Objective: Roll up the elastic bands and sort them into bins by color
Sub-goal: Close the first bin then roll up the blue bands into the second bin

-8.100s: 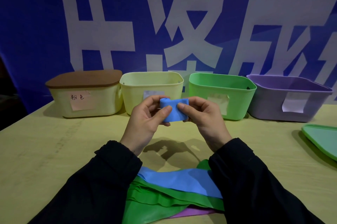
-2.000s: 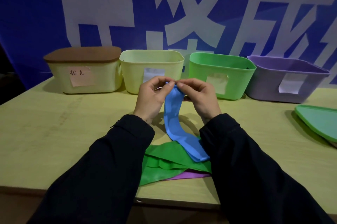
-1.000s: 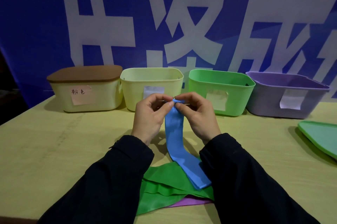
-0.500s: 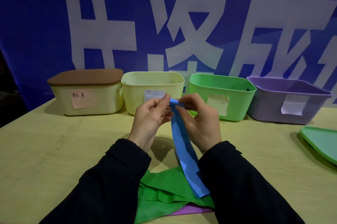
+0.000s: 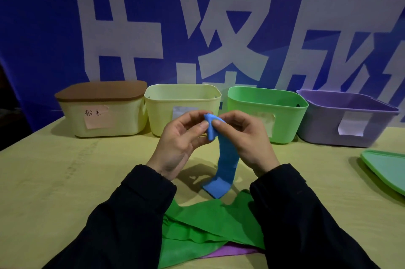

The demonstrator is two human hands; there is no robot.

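- A yellow-green tabletop point(image 5: 54, 181) stands before a blue banner.
- Both hands pinch the blue band's point(image 5: 225, 159) top end: left hand point(image 5: 182, 143), right hand point(image 5: 245, 139).
- The band's tail, trailing on the green bands point(image 5: 203, 225) a second ago, now hangs shorter; rolling has probably begun.
- Four bins point(image 5: 267, 113) wait behind.

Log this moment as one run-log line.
step: rolling blue band | left hand: pinches top end | right hand: pinches top end | tail: hanging unrolled | bins: none entered
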